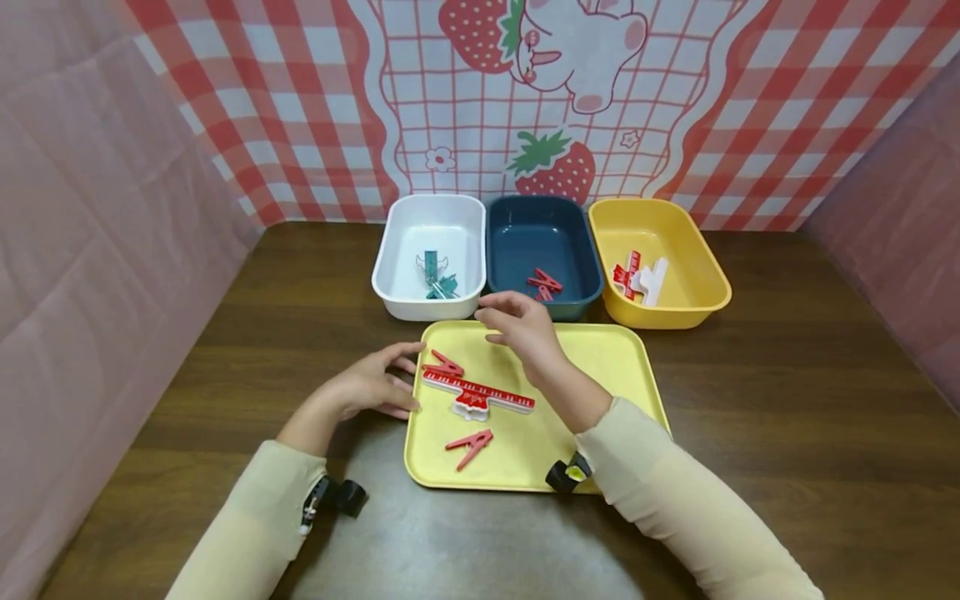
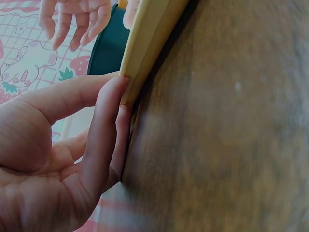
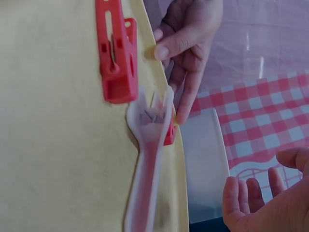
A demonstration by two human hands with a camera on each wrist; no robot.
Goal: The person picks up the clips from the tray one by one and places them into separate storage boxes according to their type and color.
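My left hand (image 1: 372,383) touches the left rim of a yellow tray (image 1: 600,358) with its fingertips, fingers spread and slightly bent. Over the tray's back edge hovers my right hand (image 1: 525,329), fingers loosely extended, holding nothing, in front of the white and dark blue bins. On the tray lies a long red-and-white clip (image 1: 480,393) with a ruler-like print. A red clothespin (image 1: 446,364) sits just behind it, close to the left hand. Nearer the front is another red clothespin (image 1: 471,448), also large in the right wrist view.
Three bins stand in a row behind the tray. The white bin (image 1: 429,310) contains green clips (image 1: 441,279), the dark blue bin (image 1: 543,221) red clothespins (image 1: 544,283). In the yellow bin (image 1: 693,292) are a red clip (image 1: 628,273) and a white clip (image 1: 654,282).
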